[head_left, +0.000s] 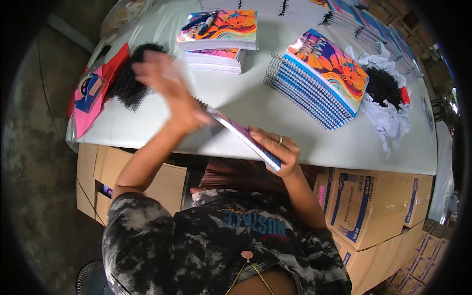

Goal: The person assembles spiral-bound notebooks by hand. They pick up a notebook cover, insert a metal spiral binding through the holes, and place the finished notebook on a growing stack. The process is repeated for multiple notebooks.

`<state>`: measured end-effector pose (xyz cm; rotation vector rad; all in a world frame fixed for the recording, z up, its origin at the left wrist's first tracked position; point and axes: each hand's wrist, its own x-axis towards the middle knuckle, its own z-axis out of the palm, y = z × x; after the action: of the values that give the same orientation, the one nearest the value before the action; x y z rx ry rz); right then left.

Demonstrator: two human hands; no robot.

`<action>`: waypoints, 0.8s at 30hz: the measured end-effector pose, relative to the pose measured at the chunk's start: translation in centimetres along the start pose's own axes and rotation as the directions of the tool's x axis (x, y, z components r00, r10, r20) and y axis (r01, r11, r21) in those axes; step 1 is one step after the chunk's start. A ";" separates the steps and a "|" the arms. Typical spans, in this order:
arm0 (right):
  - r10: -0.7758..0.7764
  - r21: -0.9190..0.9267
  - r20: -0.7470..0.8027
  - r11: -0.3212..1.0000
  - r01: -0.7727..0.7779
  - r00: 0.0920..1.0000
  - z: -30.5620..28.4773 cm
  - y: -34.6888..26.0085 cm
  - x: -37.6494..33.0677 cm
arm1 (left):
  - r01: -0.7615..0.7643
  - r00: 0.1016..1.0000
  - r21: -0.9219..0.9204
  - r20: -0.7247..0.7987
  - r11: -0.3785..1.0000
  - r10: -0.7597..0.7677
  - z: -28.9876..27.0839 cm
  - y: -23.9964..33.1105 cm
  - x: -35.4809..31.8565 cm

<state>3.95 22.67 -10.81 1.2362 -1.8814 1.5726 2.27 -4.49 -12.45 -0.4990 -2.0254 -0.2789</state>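
My right hand [278, 150] grips the lower right end of a notebook [243, 135], thumb on one side and fingers on the other. The notebook is tilted edge-on above the table's near edge, its white page edges showing. Dark wire binding shows at its upper left end. My left hand [172, 91] is beside that end, smeared by motion, with its fingers spread. Its lower part overlaps the notebook's end; whether they touch, I cannot tell. Behind the left hand lies a heap of black binding coils [130, 81].
A stack of colourful-covered notebooks [241, 32] with pens [206, 23] on top stands at the back. Right of centre, a spiral-bound stack [324, 73] leans in steps. More black coils [383, 88] lie on white plastic [391, 125]. Cardboard boxes [373, 206] stand below the white table [221, 83].
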 end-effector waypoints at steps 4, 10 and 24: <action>-0.086 -0.095 -0.037 0.992 0.082 0.996 -0.9 0.7 0.4 | -0.363 0.928 -0.125 0.037 0.923 0.370 -0.1 3.1 -2.0; 0.053 -0.091 -0.048 0.994 -0.057 0.997 0.2 0.3 0.0 | -0.117 0.975 -0.247 0.157 0.962 0.159 1.3 4.9 -1.1; -0.009 -0.045 -0.026 0.999 0.008 1.000 1.1 -0.2 0.8 | -0.434 0.893 0.108 0.185 0.894 0.411 2.4 2.0 -8.1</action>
<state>3.92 21.35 -10.37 1.1974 -1.8823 1.5268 4.72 -3.58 -20.70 -0.8741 -2.0073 0.1826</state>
